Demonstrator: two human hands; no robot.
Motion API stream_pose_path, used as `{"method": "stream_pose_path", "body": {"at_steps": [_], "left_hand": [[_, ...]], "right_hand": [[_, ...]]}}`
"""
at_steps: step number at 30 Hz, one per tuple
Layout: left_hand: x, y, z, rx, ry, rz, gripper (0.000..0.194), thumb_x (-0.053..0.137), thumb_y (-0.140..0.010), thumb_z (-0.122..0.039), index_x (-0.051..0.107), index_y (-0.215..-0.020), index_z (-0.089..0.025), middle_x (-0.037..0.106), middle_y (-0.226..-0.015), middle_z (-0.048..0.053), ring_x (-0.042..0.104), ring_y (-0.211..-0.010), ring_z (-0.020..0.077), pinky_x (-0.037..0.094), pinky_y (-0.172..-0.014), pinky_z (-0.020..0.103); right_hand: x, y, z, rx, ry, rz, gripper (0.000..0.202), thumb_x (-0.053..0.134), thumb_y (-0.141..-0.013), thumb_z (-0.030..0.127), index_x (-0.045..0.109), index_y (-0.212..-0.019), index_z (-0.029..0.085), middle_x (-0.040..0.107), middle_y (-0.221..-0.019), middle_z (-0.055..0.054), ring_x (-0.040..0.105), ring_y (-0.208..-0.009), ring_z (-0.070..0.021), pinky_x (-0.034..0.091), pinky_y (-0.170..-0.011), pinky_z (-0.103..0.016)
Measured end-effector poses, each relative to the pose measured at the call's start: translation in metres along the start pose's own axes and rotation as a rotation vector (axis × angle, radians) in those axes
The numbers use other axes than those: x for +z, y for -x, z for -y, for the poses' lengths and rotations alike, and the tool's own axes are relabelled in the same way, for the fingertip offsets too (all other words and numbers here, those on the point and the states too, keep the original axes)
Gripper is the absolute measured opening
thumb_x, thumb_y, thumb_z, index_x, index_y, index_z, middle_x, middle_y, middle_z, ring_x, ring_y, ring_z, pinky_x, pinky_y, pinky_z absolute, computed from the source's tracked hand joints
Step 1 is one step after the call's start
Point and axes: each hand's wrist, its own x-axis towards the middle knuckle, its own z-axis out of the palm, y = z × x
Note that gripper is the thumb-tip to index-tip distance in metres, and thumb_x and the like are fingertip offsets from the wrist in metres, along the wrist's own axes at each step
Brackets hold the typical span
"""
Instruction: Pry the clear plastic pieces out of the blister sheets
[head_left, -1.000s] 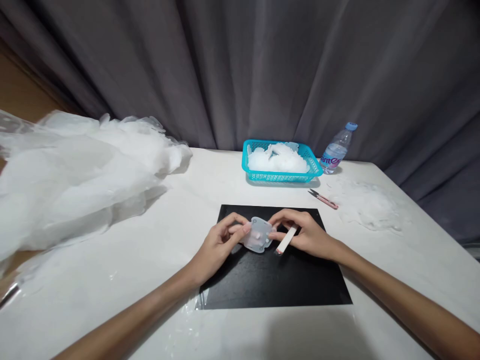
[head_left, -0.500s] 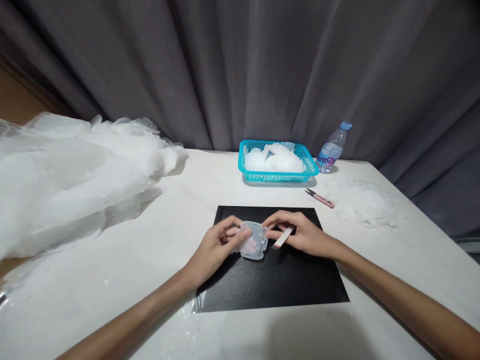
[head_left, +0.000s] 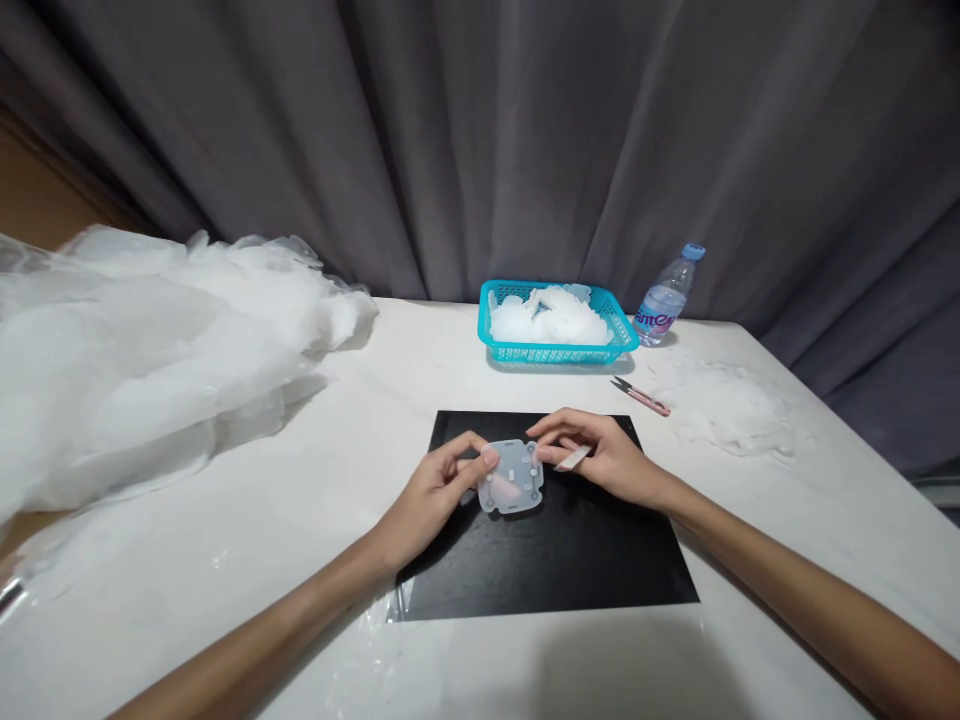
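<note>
My left hand (head_left: pixel 448 480) pinches the left edge of a thin, translucent squarish plastic piece (head_left: pixel 516 496) between thumb and fingers. The piece has notched corners, with small slots and round marks on its face, and is held above a black mat (head_left: pixel 555 570). At its upper right edge, the thumb of my right hand (head_left: pixel 600 452) is close to or touching it. A slim, flat, whitish strip-like tool (head_left: pixel 576 459) sticks out from the fingers of my right hand; its exact kind cannot be made out.
Behind the mat stands a turquoise basket (head_left: pixel 559 354) of white translucent pieces, beside a water bottle (head_left: pixel 661 305). Thread snips (head_left: pixel 642 396) lie near a heap of whitish scraps (head_left: pixel 739 410). A large pile of translucent sheets (head_left: pixel 150 350) covers the table's left side.
The plastic piece has turned to face me more squarely. My right hand has shifted slightly up and right, and the strip-like tool lies flatter.
</note>
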Motion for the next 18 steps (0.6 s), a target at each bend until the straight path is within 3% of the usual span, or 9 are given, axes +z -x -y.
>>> {"method": "stream_pose_path", "body": {"at_steps": [8,13,18], "left_hand": [[-0.0014,0.0002,-0.0020,0.022,-0.073,-0.011,0.035,0.057,-0.103,-0.049,0.067,-0.090,-0.019,0.065,-0.080,0.001,0.058,-0.075,0.0163,0.045,-0.074,0.028],[-0.0032,-0.0007,0.0011,0.028,-0.122,-0.006,0.036,0.054,-0.105,-0.049,0.069,-0.092,-0.019,0.064,-0.083,0.001,0.056,-0.079,0.0174,0.044,-0.078,0.028],[-0.0032,-0.0009,0.0018,0.030,-0.125,-0.002,0.037,0.054,-0.105,-0.049,0.069,-0.091,-0.019,0.066,-0.085,0.002,0.058,-0.082,0.0182,0.044,-0.080,0.029]], "right_hand": [[-0.0022,-0.0014,-0.0002,0.036,0.055,0.027,0.027,0.077,-0.092,0.040,0.079,-0.108,0.019,0.078,-0.097,-0.005,0.068,-0.082,-0.0160,0.053,-0.077,-0.030],[-0.0033,-0.0028,-0.0037,0.043,0.005,0.024,0.026,0.083,-0.088,0.039,0.076,-0.098,0.017,0.070,-0.078,0.001,0.055,-0.064,-0.0095,0.045,-0.064,-0.025],[-0.0032,-0.0026,-0.0057,0.028,-0.033,0.011,0.030,0.083,-0.088,0.039,0.076,-0.107,0.018,0.076,-0.097,-0.005,0.068,-0.082,-0.0145,0.053,-0.076,-0.028]]}}
